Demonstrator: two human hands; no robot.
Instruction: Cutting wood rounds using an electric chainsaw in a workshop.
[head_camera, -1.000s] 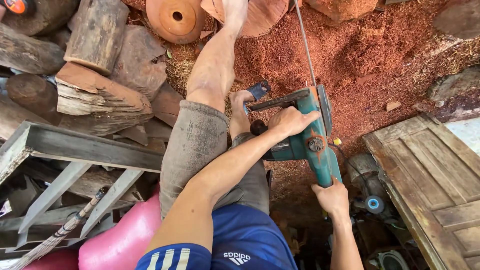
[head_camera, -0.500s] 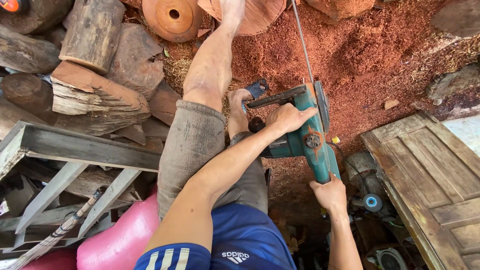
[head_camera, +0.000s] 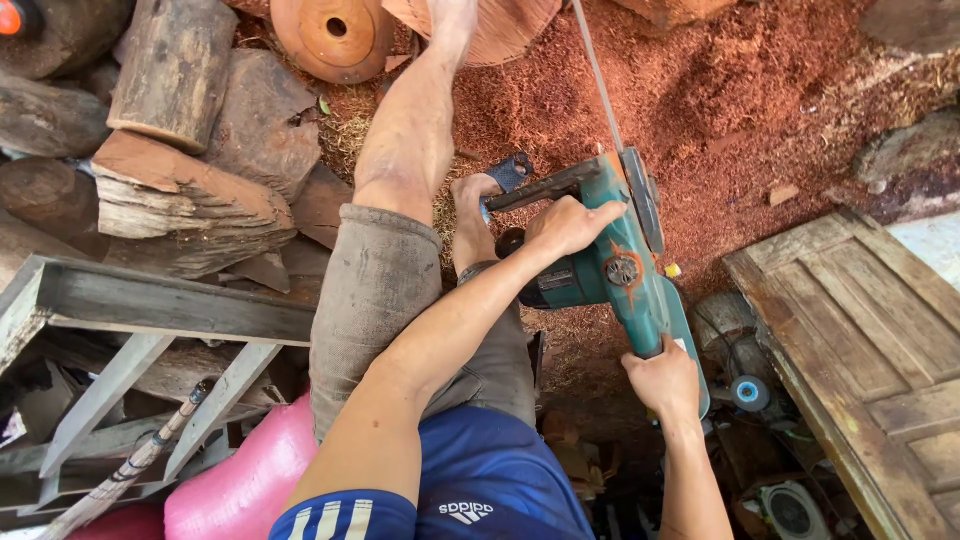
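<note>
One teal electric chainsaw (head_camera: 625, 270), hard plastic body with a long thin guide bar (head_camera: 598, 75) running away over red sawdust (head_camera: 760, 90): left hand (head_camera: 568, 225) wrapped shut over its black front handle (head_camera: 540, 188), right hand (head_camera: 662, 380) closed round its rear grip. Left of the chainsaw, two bare legs, the nearer (head_camera: 415, 130) stretched to a foot on a rounded reddish wood block (head_camera: 500, 25), with one turned wooden disc (head_camera: 333, 35), centre-holed, beside it, and a pile of rough split logs (head_camera: 190, 190) beyond. Right of the chainsaw, one weathered panelled wooden door (head_camera: 870, 340), lying flat; no containers seen.
</note>
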